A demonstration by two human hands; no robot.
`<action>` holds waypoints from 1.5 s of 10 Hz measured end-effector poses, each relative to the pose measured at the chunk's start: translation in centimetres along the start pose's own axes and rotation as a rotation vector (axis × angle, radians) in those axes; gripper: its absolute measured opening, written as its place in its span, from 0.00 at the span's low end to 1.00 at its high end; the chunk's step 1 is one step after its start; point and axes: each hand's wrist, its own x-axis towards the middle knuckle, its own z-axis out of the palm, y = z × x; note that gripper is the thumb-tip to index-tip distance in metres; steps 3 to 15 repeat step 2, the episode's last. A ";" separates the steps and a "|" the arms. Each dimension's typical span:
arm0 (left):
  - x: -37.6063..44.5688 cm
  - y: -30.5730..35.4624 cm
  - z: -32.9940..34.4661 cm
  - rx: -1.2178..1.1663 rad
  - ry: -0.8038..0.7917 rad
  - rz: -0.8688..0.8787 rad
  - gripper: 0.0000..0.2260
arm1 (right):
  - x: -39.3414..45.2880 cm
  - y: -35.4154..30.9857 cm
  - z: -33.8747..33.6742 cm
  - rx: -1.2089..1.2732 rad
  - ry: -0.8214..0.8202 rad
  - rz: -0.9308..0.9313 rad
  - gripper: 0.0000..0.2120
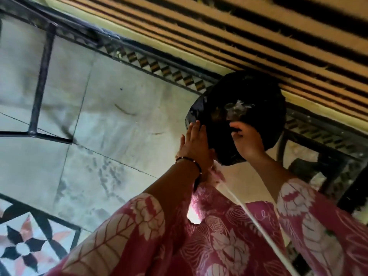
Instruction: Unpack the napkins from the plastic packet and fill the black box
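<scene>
Pink floral-print fabric sleeves (151, 232) fill the bottom of the view, closest to the camera, with a thin white cord (249, 212) running down across them. At far left the pale stone tiled floor (89, 116) carries a patterned black, white and pink star-shaped tile inlay (22, 248) in the lower corner, and a black metal frame (40, 84) stands on it higher up.

Moving rightward, the left hand (194, 143), a dark beaded bracelet (191, 162) at its wrist, lies with straight fingers flat against the left side of a crumpled black plastic bag-like bundle (239, 108). This bundle is raised in front of the person, near the striped tan and black woven surface (239, 26) that runs along the top. Whether the dark bundle is the plastic packet, or covers the black box, cannot be told; a whitish patch shows on its face, but no napkins can be made out.

Further right, the right hand (247, 140) curls its fingers into the bundle's lower right part and grips the material there. A dark metal stand with glass (318, 156) sits at far right, behind the forearm.

By my reading, the task is at its opening step: the bundle is being taken hold of and nothing is unpacked yet. The next move likely calls for finding the mouth of the wrapping and pulling it apart with both hands, holding the contents steady so that nothing spills on the floor.
</scene>
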 end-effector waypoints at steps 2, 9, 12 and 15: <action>-9.2 4.2 -5.8 -0.148 0.102 0.091 0.29 | -12.8 -3.9 -7.4 0.255 0.049 -0.011 0.09; -9.2 4.2 -5.8 -0.148 0.102 0.091 0.29 | -12.8 -3.9 -7.4 0.255 0.049 -0.011 0.09; -9.2 4.2 -5.8 -0.148 0.102 0.091 0.29 | -12.8 -3.9 -7.4 0.255 0.049 -0.011 0.09; -9.2 4.2 -5.8 -0.148 0.102 0.091 0.29 | -12.8 -3.9 -7.4 0.255 0.049 -0.011 0.09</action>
